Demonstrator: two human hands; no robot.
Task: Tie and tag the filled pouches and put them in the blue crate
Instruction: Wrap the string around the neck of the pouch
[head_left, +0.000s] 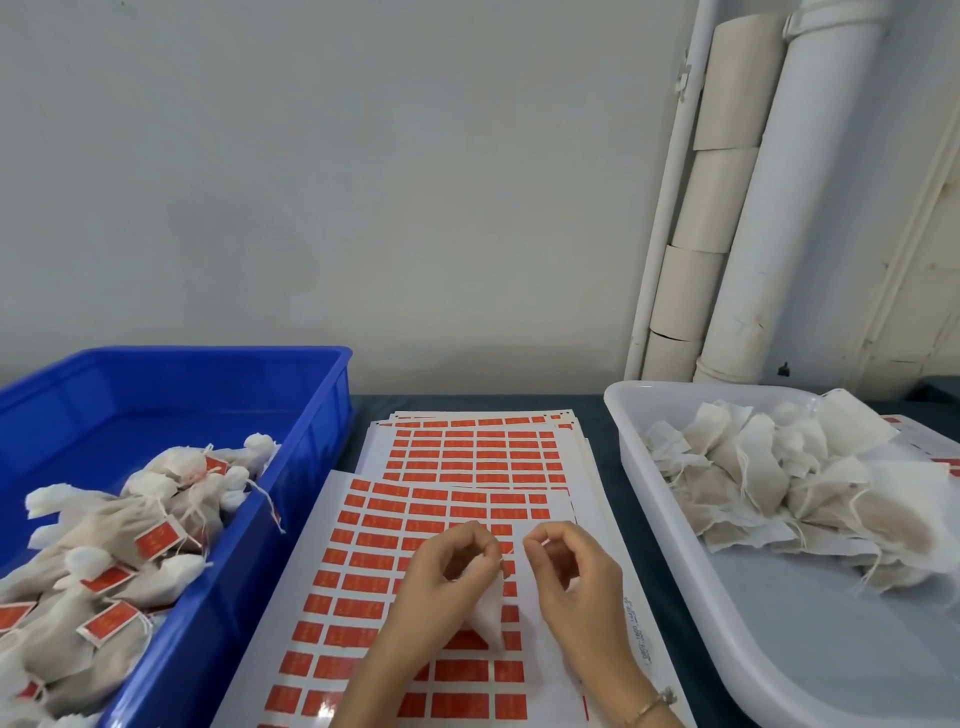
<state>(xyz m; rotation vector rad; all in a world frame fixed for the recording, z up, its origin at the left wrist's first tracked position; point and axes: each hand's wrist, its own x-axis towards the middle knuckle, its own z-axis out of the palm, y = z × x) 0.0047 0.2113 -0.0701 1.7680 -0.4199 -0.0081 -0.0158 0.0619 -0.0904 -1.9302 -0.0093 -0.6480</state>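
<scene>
Pouch (488, 613) held in the curled fingers of the left hand (452, 577) above the sticker sheet (363, 571), right hand (571, 577) beside it pinching a thin red strip (510, 552), tagged pouches (119, 519) in the blue crate (311, 358) left, untagged pouches (753, 467) in the white tray (805, 623) right.

Plain pale wall (363, 182) behind dark table (467, 401), white pipes (810, 182) w/ cardboard tubes (727, 182) at right.

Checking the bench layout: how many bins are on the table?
2. The blue crate sits at the left, holding tagged pouches; the white tray sits at the right, holding untagged pouches. More could lie outside the frame.
</scene>
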